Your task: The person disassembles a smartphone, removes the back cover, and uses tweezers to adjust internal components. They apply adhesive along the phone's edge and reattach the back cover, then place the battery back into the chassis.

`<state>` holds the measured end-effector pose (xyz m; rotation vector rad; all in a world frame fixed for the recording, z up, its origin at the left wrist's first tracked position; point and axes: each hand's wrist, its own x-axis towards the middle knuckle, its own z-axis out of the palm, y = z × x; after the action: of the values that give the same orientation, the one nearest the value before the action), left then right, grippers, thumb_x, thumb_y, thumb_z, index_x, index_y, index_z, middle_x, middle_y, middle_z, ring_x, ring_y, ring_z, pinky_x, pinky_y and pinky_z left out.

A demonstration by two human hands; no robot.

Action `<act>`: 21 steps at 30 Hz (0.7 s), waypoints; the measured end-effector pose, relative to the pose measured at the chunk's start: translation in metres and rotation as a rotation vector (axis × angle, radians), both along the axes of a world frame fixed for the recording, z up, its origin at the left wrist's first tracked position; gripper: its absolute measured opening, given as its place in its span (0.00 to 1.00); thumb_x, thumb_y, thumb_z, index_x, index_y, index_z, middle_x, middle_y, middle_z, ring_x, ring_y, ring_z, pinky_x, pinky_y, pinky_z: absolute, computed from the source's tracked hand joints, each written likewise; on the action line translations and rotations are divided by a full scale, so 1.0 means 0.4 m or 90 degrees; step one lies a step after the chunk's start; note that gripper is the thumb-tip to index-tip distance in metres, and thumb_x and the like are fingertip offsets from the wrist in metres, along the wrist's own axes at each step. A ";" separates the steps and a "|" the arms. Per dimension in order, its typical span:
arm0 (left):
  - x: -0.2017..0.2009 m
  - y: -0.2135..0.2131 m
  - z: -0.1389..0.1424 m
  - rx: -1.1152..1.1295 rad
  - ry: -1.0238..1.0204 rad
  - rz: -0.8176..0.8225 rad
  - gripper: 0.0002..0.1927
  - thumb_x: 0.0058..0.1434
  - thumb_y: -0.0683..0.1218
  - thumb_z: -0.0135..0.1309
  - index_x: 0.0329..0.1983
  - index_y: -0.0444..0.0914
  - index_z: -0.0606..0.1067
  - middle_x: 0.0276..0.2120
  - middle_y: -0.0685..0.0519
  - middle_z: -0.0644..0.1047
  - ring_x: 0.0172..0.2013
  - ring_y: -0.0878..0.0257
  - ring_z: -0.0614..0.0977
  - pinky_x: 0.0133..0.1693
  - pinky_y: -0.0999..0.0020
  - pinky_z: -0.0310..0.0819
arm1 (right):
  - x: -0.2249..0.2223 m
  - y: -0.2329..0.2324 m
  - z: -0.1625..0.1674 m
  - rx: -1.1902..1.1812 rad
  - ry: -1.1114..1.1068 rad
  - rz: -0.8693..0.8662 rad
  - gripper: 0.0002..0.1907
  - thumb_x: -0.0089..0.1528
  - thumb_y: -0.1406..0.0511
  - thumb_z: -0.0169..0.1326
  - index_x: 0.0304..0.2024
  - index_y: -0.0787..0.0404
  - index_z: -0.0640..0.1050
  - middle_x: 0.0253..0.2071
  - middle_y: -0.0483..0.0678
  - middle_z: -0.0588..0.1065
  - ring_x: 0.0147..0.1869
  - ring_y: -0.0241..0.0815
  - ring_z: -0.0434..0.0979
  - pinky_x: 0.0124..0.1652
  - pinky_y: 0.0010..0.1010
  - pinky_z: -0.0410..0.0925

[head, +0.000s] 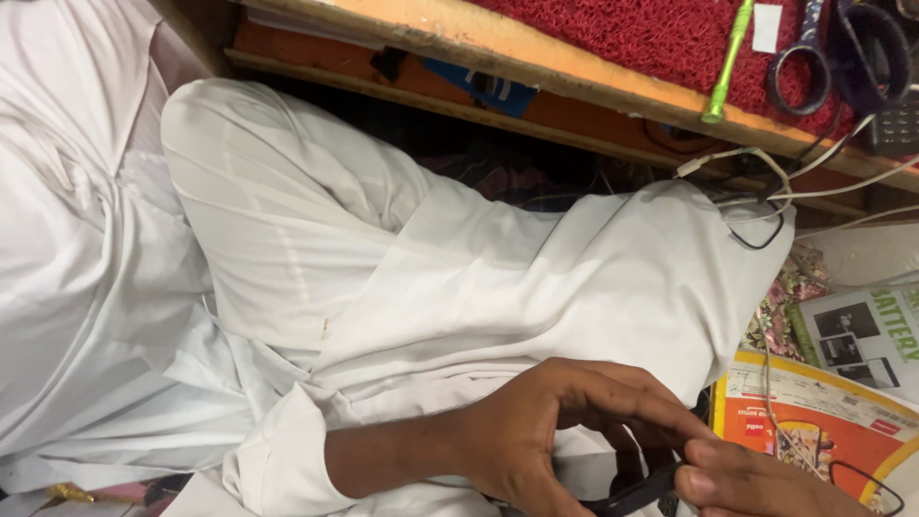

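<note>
surface: wooden tabletop (536,53) runs along the top edge, orange-brown rim, with a red mat (651,33) on it
on mat: green pen-like tool (728,62), dark scissors (814,67), both lying flat, near each other but apart
under tabletop: white cable (756,158) and thin black wire (761,239) hang down over the knee
lap: white trousers (479,278) fill the middle; white shirt (67,239) at left
floor side: printed packaging, orange and yellow (814,421), and a grey-white leaflet (862,335) at right, partly hidden by the knee
left hand (536,431): comes in from a white rolled cuff, fingers curved over, thumb and fingertips meeting on the black object
right hand (756,483): at the bottom edge, mostly cut off; thumb lies just beside the same black object
black object (637,493): small, dark, flat and slightly curved, low in the lap between both hands; kind cannot be told
grip, left: fingers together, pinching the black object from above
grip, right: cannot tell whether it clamps the object or only touches it, fingers out of frame
</note>
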<state>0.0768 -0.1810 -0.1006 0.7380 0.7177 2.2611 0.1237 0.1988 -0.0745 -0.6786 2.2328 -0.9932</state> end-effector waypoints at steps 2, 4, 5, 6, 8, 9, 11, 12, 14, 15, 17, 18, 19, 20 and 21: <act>0.002 -0.003 0.005 -0.016 0.030 0.018 0.37 0.62 0.59 0.69 0.68 0.39 0.69 0.56 0.55 0.74 0.57 0.67 0.78 0.62 0.72 0.73 | 0.018 0.019 -0.006 -0.006 0.034 0.020 0.24 0.57 0.69 0.64 0.57 0.58 0.78 0.60 0.44 0.78 0.69 0.43 0.74 0.61 0.37 0.68; 0.001 -0.001 0.010 -0.029 0.043 0.030 0.37 0.62 0.60 0.68 0.68 0.39 0.70 0.56 0.56 0.74 0.56 0.67 0.78 0.61 0.73 0.74 | 0.030 0.019 0.000 -0.055 0.179 0.080 0.21 0.60 0.68 0.61 0.57 0.55 0.77 0.61 0.41 0.77 0.72 0.40 0.72 0.65 0.35 0.68; 0.001 -0.002 0.013 -0.038 0.045 0.035 0.37 0.61 0.61 0.67 0.67 0.40 0.70 0.55 0.56 0.74 0.56 0.68 0.78 0.60 0.73 0.74 | 0.032 0.012 0.007 -0.072 0.226 0.089 0.20 0.61 0.68 0.60 0.56 0.52 0.77 0.62 0.40 0.75 0.73 0.39 0.71 0.67 0.34 0.68; 0.001 -0.002 0.016 -0.043 0.046 0.038 0.37 0.61 0.62 0.67 0.67 0.40 0.70 0.55 0.56 0.74 0.56 0.68 0.78 0.60 0.73 0.75 | 0.029 0.004 0.016 -0.088 0.272 0.098 0.19 0.62 0.68 0.59 0.56 0.49 0.76 0.63 0.40 0.74 0.74 0.38 0.70 0.68 0.33 0.69; 0.000 -0.001 0.022 -0.051 0.049 0.043 0.38 0.60 0.62 0.67 0.67 0.40 0.71 0.55 0.56 0.75 0.55 0.67 0.79 0.59 0.72 0.75 | 0.012 -0.016 0.037 -0.100 0.247 0.124 0.18 0.63 0.67 0.58 0.56 0.50 0.77 0.63 0.43 0.74 0.74 0.41 0.68 0.67 0.35 0.67; 0.000 -0.002 0.024 -0.050 0.049 0.044 0.37 0.60 0.62 0.67 0.66 0.40 0.71 0.55 0.56 0.75 0.55 0.67 0.79 0.60 0.72 0.75 | 0.001 -0.026 0.048 -0.106 0.235 0.138 0.18 0.63 0.67 0.58 0.56 0.50 0.77 0.63 0.44 0.74 0.74 0.43 0.68 0.66 0.36 0.66; -0.001 -0.004 0.027 -0.045 0.048 0.047 0.37 0.61 0.62 0.67 0.66 0.40 0.71 0.55 0.56 0.75 0.56 0.67 0.78 0.61 0.72 0.74 | -0.025 -0.045 0.072 -0.126 0.208 0.168 0.17 0.64 0.66 0.58 0.56 0.55 0.76 0.64 0.46 0.74 0.74 0.46 0.68 0.68 0.40 0.67; -0.002 -0.005 0.028 -0.044 0.048 0.046 0.37 0.60 0.62 0.67 0.66 0.40 0.71 0.55 0.56 0.75 0.56 0.67 0.78 0.62 0.72 0.74 | -0.033 -0.055 0.085 -0.135 0.194 0.183 0.17 0.64 0.65 0.57 0.56 0.57 0.75 0.64 0.47 0.74 0.74 0.48 0.68 0.69 0.42 0.67; -0.002 -0.009 0.029 -0.047 0.048 0.044 0.37 0.60 0.62 0.67 0.66 0.40 0.71 0.55 0.55 0.74 0.56 0.67 0.78 0.62 0.72 0.73 | -0.039 -0.077 0.106 -0.125 0.175 0.165 0.15 0.65 0.66 0.56 0.55 0.57 0.77 0.63 0.47 0.75 0.73 0.48 0.70 0.67 0.42 0.66; -0.002 -0.009 0.029 -0.046 0.044 0.042 0.38 0.59 0.62 0.67 0.66 0.39 0.71 0.55 0.55 0.74 0.57 0.67 0.78 0.63 0.71 0.73 | -0.038 -0.090 0.116 -0.120 0.165 0.156 0.14 0.66 0.66 0.56 0.55 0.57 0.77 0.62 0.47 0.76 0.73 0.49 0.71 0.65 0.42 0.66; -0.001 -0.007 0.030 -0.038 0.030 0.037 0.38 0.59 0.62 0.68 0.66 0.39 0.71 0.56 0.55 0.74 0.57 0.66 0.78 0.64 0.71 0.73 | -0.035 -0.115 0.135 -0.126 0.174 0.123 0.14 0.66 0.66 0.55 0.54 0.58 0.78 0.61 0.47 0.77 0.73 0.48 0.71 0.66 0.42 0.66; 0.000 -0.006 0.030 -0.037 0.026 0.038 0.39 0.59 0.62 0.68 0.66 0.39 0.71 0.56 0.55 0.74 0.58 0.66 0.78 0.64 0.70 0.72 | -0.033 -0.128 0.144 -0.129 0.178 0.107 0.14 0.66 0.65 0.54 0.54 0.58 0.78 0.61 0.47 0.77 0.73 0.48 0.71 0.66 0.42 0.67; 0.000 -0.004 0.030 -0.036 0.022 0.038 0.39 0.58 0.62 0.68 0.66 0.39 0.71 0.56 0.55 0.74 0.58 0.66 0.78 0.65 0.70 0.72 | -0.031 -0.140 0.154 -0.134 0.169 0.087 0.14 0.66 0.65 0.53 0.53 0.59 0.79 0.60 0.48 0.77 0.73 0.48 0.71 0.66 0.43 0.66; 0.001 -0.004 0.031 -0.040 0.023 0.042 0.39 0.58 0.62 0.68 0.66 0.39 0.71 0.56 0.55 0.74 0.58 0.66 0.78 0.64 0.70 0.73 | -0.030 -0.153 0.166 -0.140 0.160 0.067 0.13 0.66 0.65 0.53 0.53 0.59 0.79 0.60 0.48 0.78 0.73 0.48 0.72 0.66 0.44 0.66; 0.001 -0.003 0.031 -0.043 0.024 0.044 0.39 0.58 0.62 0.68 0.66 0.39 0.71 0.56 0.55 0.74 0.58 0.66 0.78 0.64 0.69 0.73 | -0.032 -0.165 0.173 -0.145 0.150 0.047 0.13 0.66 0.65 0.52 0.53 0.59 0.79 0.59 0.49 0.78 0.72 0.49 0.72 0.66 0.45 0.66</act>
<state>0.0773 -0.1824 -0.0882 0.7355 0.8456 2.2776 0.1111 0.1326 -0.0053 -1.0182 2.2940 -1.1949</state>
